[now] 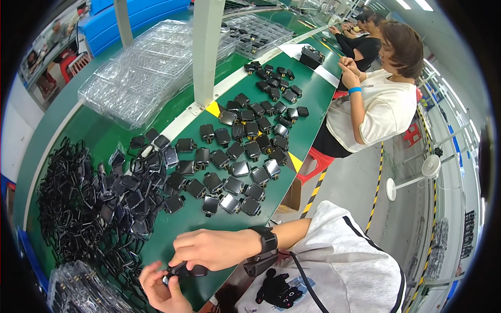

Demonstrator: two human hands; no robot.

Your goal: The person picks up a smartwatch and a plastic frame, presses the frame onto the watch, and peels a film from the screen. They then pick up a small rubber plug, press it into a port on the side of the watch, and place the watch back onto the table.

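Above the table's near edge, my left hand (pixel 163 290) and my right hand (pixel 211 251) meet over a small black part (pixel 180 269). My right hand, a black watch on its wrist, has its fingers closed on this part, whose exact kind I cannot make out. The left thumb and fingers pinch at its other end, where something small and shiny shows between them. A dark rounded piece (pixel 198 271) sticks out beneath my right palm. Nearest to both hands lies a heap of black square watch-like modules (pixel 130 182), some in clear film.
Black frame-like pieces (pixel 73 193) pile up at the left. Rows of square screen modules (pixel 237 148) cover the table's middle. Clear plastic trays (pixel 146 73) lie behind a white post (pixel 207 57); more trays (pixel 83 289) stand near left. A co-worker (pixel 381 88) sits at the right.
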